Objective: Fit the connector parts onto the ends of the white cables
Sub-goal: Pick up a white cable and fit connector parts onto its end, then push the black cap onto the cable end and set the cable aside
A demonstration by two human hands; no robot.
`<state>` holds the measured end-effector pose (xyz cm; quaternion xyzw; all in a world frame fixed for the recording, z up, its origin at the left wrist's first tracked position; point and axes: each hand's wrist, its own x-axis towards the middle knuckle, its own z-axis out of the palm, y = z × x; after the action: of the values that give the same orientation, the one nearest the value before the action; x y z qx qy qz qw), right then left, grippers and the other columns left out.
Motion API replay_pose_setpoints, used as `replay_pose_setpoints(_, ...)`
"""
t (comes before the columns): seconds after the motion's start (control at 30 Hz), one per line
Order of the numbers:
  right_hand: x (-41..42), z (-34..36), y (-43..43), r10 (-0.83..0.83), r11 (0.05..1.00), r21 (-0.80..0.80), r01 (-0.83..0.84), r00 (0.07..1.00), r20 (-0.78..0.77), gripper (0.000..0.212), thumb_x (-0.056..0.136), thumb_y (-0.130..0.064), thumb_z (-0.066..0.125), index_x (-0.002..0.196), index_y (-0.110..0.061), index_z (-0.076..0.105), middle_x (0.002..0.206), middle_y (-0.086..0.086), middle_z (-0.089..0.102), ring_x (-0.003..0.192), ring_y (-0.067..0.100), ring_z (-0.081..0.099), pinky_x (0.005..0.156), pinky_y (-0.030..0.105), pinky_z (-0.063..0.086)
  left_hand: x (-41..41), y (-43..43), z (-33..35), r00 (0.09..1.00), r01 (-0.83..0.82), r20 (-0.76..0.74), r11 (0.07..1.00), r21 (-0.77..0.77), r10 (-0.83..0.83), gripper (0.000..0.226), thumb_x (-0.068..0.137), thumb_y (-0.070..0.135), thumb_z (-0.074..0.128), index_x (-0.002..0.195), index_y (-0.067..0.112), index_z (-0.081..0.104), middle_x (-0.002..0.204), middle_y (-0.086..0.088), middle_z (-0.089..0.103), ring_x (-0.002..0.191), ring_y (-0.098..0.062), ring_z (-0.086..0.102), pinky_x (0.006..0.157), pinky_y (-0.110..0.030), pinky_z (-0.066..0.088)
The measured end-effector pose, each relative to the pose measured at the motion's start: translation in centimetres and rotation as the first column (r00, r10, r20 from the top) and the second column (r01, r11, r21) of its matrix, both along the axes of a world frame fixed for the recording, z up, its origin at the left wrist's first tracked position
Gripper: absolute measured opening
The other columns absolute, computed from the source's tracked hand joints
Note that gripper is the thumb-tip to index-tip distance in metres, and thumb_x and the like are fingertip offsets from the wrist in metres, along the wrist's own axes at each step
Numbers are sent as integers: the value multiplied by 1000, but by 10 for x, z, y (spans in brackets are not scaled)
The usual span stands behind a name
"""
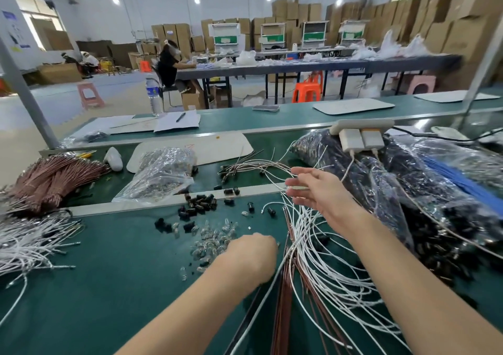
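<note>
Stretching across the whole foreground is a green counter point(114, 286), seen from above by the person working at it. Clear plastic bags point(394, 191) packed with dark parts are heaped just beyond and to the right of the right hand's fingers point(295, 183).

A big loose coil of white cables point(326, 259) lies under the right forearm. Its strands fan up to the outstretched fingers and past them. Thin brown cables point(283, 313) run between the two forearms, beside the coil.

The right hand point(315, 191) is raised, fingers straight and spread with the thumb apart. Strands cross the fingertips, which are blurred, and none is clearly gripped.

The left hand point(253, 254) rests knuckles up on the counter. Its fingers curl down out of sight, so I cannot tell whether they hold anything.

Black connector parts point(200, 205) are scattered well beyond the left fingers. Small clear connector parts point(212, 237) lie in a pile right at those hidden fingertips.
</note>
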<state>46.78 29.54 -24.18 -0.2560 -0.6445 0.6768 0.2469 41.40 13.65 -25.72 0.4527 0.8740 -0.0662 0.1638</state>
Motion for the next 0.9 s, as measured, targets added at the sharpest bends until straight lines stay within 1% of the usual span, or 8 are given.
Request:
replay_pose_setpoints(0.13, 6, -2, -12, 2, 1000, 19, -2, 1000, 6, 21, 104, -11, 47, 115, -15, 64, 99, 5, 75, 76, 14, 70, 72, 28, 59, 7, -2, -3, 999, -33, -8, 998, 54, 34, 21, 96, 14, 54, 78, 9, 45, 82, -11, 57, 78, -31, 58, 68, -35, 45)
replay_pose_setpoints(0.23, 11, -4, -18, -27, 999, 42, 27, 1000, -5, 22, 103, -9, 47, 114, -16, 63, 97, 3, 76, 74, 13, 69, 69, 26, 59, -9, -11, 6, 971, -189, 194, 942, 276, 138, 30, 98, 21, 52, 76, 1, 56, 64, -7, 60, 57, -23, 58, 57, -27, 49)
replay_pose_setpoints(0.3, 12, -6, -21, -50, 995, 86, 50, 999, -10, 21, 102, -9, 48, 114, -17, 64, 94, 1, 75, 73, 13, 69, 67, 25, 58, -33, -23, 18, 864, -417, 482, 745, 520, 146, 31, 102, 23, 51, 88, -2, 63, 74, -11, 71, 50, -16, 60, 54, -26, 54)
replay_pose_setpoints(0.37, 12, -8, -27, -39, 982, 187, 31, 999, 36, 21, 103, -12, 48, 115, -18, 64, 95, 0, 74, 76, 12, 69, 69, 25, 57, -61, -44, 30, 685, -680, 728, 391, 620, 39, 22, 102, 19, 54, 94, 0, 62, 84, -12, 70, 53, -10, 63, 56, -24, 57)
replay_pose_setpoints(0.43, 10, -13, -38, 19, 944, 325, -64, 990, 140, 21, 103, -15, 48, 117, -19, 64, 96, -3, 73, 79, 11, 69, 73, 28, 55, -85, -71, 32, 494, -859, 859, 73, 506, -137, 18, 99, 15, 58, 98, -2, 63, 85, -9, 68, 58, -8, 65, 58, -20, 57)
replay_pose_setpoints(0.53, 2, -25, -61, 95, 784, 546, -295, 926, 365, 23, 102, -24, 50, 120, -26, 64, 105, -8, 69, 89, 11, 66, 81, 28, 51, -99, -105, 10, 268, -962, 851, -170, 213, -451, 13, 94, 11, 61, 96, -1, 66, 79, -6, 71, 64, -9, 70, 60, -17, 57)
replay_pose_setpoints(0.67, -15, -50, -91, 65, 562, 692, -453, 858, 509, 32, 104, -33, 47, 135, -29, 55, 130, -6, 58, 111, 15, 58, 98, 36, 49, -95, -127, -40, 175, -963, 741, -269, -7, -648, 11, 88, 12, 64, 92, 4, 70, 81, -5, 73, 72, -9, 73, 64, -16, 58)
replay_pose_setpoints(0.9, -53, -61, -99, -98, 445, 832, -331, 906, 412, 40, 106, -22, 39, 145, -23, 48, 139, 2, 52, 122, 22, 49, 102, 37, 43, -113, -139, -59, 242, -910, 675, -404, -91, -697, 12, 85, 25, 66, 85, 14, 69, 78, 3, 74, 72, -5, 72, 62, -17, 58)
